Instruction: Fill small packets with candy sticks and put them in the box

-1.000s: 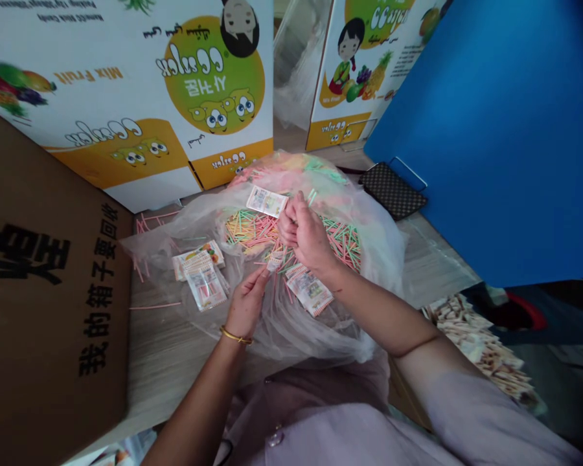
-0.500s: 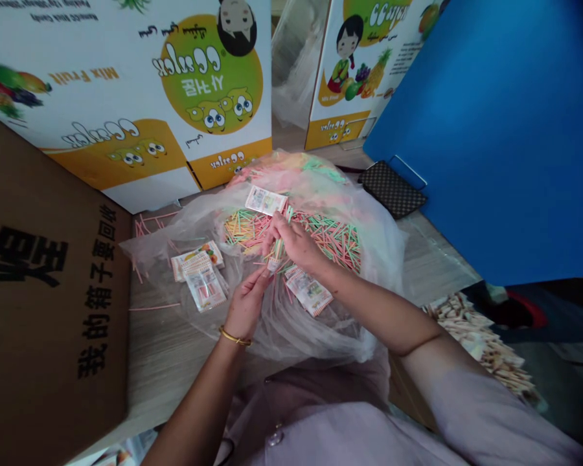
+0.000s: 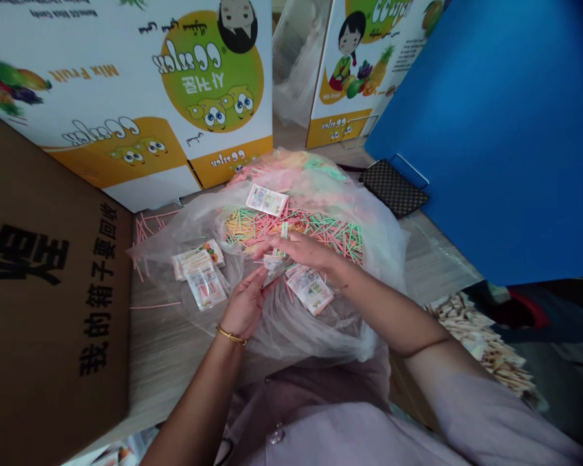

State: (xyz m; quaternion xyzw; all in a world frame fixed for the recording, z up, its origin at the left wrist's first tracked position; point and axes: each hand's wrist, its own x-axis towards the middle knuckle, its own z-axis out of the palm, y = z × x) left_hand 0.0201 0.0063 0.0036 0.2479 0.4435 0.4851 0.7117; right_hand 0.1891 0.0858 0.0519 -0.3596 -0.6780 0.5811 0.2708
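The left hand [image 3: 245, 305] grips a packet [image 3: 273, 263], sticks [image 3: 284, 229] seemingly partway in, the right hand [image 3: 304, 250] against them, its grip unclear

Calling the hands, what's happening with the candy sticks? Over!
Left hand: holding small packet. Right hand: at candy sticks above packet. Plastic bag bunched below both hands.

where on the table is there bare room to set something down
Left: tabletop between the brown box and left forearm. Right: a smaller patch between plastic bag and blue panel. Crowded: the bag's middle, with sticks, packets, left hand and right hand.
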